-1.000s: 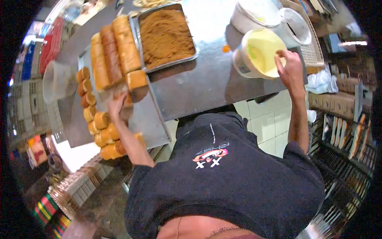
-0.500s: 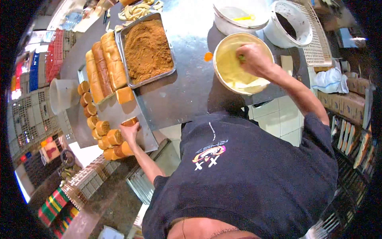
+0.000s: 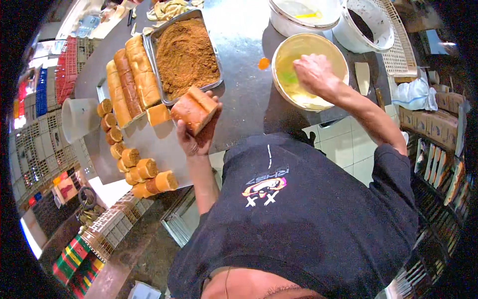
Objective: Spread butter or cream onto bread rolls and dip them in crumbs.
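My left hand (image 3: 195,144) holds up a piece of bread loaf (image 3: 191,110) with a golden-brown crust, above the table's near edge. The thumb is on its near side and the fingers are round its right. At the right, my right hand (image 3: 314,74) is closed inside a round bucket (image 3: 343,62) of pale yellow spread (image 3: 311,102). Below the fingers shows a green tool (image 3: 288,77), blurred; its kind is unclear. Beside the raised bread are a cut bread block (image 3: 158,115) and a metal tray (image 3: 219,82) of brown crumbs (image 3: 183,55).
Long loaves (image 3: 128,79) and several small cylindrical bread pieces (image 3: 147,168) lie on a metal sheet (image 3: 172,149) at left. A clear tub (image 3: 79,117) stands beyond. Two white buckets (image 3: 289,27) are at the back right, near a flat scraper (image 3: 362,78) and a knife (image 3: 380,98).
My left hand has risen from the small bread pieces to beside the crumb tray and now holds a larger bread piece. My right hand stays in the bucket, with more green showing.
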Available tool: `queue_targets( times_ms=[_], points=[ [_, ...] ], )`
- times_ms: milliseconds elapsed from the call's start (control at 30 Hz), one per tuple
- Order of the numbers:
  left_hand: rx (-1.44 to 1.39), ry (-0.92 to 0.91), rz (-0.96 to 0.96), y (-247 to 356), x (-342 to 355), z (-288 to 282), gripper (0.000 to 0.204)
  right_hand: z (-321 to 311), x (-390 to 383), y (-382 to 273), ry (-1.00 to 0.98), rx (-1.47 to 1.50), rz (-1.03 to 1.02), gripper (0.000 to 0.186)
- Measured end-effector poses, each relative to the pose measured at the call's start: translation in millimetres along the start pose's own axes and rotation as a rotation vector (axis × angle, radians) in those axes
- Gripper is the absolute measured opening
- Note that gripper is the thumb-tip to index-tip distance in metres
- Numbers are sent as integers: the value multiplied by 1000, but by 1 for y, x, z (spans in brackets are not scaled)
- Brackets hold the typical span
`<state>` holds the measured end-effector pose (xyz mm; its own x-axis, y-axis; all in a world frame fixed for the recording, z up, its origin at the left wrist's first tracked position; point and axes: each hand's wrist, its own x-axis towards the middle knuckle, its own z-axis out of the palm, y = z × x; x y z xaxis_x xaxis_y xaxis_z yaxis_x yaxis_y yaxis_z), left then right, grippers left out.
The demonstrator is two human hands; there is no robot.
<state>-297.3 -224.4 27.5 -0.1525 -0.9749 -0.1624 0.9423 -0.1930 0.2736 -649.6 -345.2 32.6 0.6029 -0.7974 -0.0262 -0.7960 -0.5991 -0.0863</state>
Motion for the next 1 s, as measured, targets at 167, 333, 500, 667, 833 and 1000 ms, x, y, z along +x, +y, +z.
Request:
queue_targets(
  times_ms=[167,333,500,667,833,1000],
  points=[
    [592,142,72,-17,26,56,88,-28,-4,-2,-258,438,306,18],
    [1396,-201,348,-40,62,97,97,-72,-77,30,-126,1045,605,26],
    [1447,-366,331,-70,86,125,95,-91,-106,-41,481,1109,488,22],
    [1565,-501,445,-78,94,138,96,-92,-108,-75,567,765,342,43],
    [1470,-485,325,-65,91,123,103,-108,-135,-41,478,738,358,64],
    [1455,-497,257,-68,73,125,115,-86,-87,-56,605,505,147,41]
  ],
)
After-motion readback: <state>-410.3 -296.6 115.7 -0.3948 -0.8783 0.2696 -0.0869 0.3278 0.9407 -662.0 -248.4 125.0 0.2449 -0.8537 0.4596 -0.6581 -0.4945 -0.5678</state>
